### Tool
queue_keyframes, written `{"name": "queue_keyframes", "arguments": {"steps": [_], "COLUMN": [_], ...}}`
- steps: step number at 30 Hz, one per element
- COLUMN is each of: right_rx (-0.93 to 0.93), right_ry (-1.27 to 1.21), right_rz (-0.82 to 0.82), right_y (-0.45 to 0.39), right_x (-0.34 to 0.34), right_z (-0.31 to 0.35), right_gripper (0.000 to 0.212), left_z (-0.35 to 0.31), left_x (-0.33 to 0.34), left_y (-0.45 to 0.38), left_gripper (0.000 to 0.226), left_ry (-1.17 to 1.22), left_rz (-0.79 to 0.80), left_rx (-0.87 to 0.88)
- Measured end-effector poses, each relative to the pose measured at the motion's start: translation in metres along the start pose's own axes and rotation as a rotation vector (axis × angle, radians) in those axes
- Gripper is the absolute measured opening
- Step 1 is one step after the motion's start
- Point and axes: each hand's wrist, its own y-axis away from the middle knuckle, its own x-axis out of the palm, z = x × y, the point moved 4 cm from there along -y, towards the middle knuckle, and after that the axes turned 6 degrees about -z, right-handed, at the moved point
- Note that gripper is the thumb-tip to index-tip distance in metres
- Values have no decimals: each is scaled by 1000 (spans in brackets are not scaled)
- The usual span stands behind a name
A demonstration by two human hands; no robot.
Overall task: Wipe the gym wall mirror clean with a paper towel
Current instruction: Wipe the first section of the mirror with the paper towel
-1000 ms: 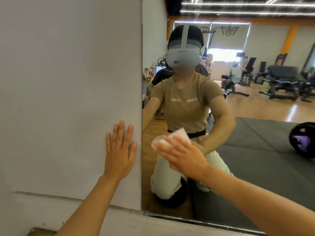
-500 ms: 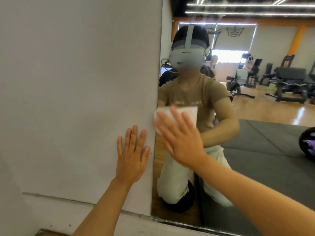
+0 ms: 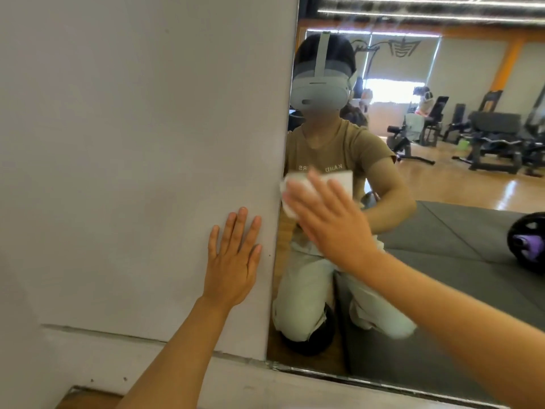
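While the left hand [image 3: 233, 261] rests flat on the wall [image 3: 132, 143], the right hand [image 3: 330, 225] presses the paper towel [image 3: 339, 180] flat-fingered against the mirror [image 3: 442, 261] beside its left edge; wiping is underway, and fresh glass should come next.

Two hands are up: the left hand [image 3: 233, 261], flat on the one white wall [image 3: 132, 143], and the right hand [image 3: 330, 225], pressing the one paper towel [image 3: 298, 187] against the one mirror [image 3: 442, 290]. Two bare forearms reach in from below. In the glass, one kneeling reflection [image 3: 330, 160] (wearing one headset [image 3: 320, 93]), one dark wheel with a purple hub [image 3: 528, 243], and several exercise machines, too crowded to count exactly.
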Motion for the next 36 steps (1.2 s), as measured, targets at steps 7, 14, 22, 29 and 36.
{"name": "queue_keyframes", "arguments": {"steps": [7,14,22,29,36], "right_rx": [301,-1,-301,37,229], "right_ry": [35,-70,-23,-9,-197], "right_rz": [-126,190,571,181,101], "right_y": [-47,102,224,136,153], "right_x": [-9,24,40,18,36], "right_z": [-36,74,139,86,124], "right_gripper": [48,68,106,66,57], "left_z": [-4,-13,-17,-11,-17], "left_x": [-1,-3,31,39,51], "left_y": [0,4,106,119,134], "left_gripper": [59,61,62,61,62], "left_ry": [8,123,152,139,171], "left_rz": [-12,-20,116,156,158], "left_rx": [-23,-61,-125,-126,-158]}}
